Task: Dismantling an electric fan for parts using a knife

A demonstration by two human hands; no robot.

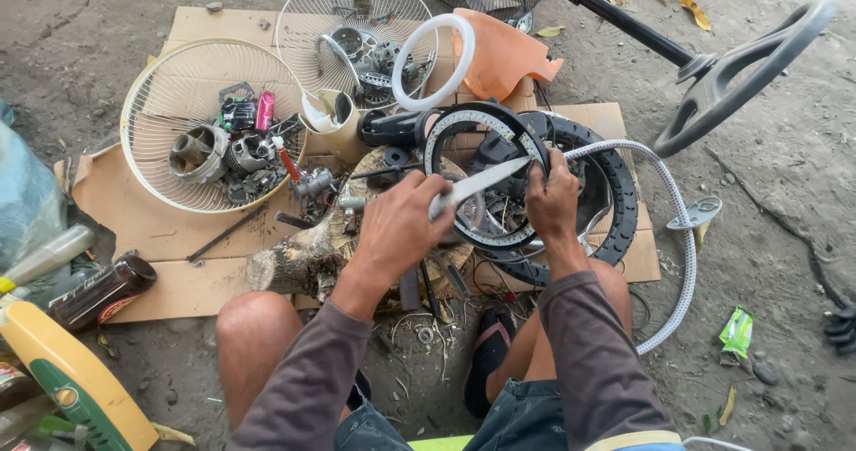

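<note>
Fingers of the left hand [403,222] are curled tight around the handle of a knife [480,184], its pale blade slanting up to the right across a black ring light [486,128]. Right hand [553,200] fingers pinch the ring's inner edge just beside the blade tip. The ring rests on a wood stump [299,264], with a larger black ring [621,192] touching it on the right and a white flexible hose [685,264] looping round that side. Left of the stump, a fan grille [152,112] full of parts crowds the cardboard [178,282]; bare dirt lies open past the hose.
</note>
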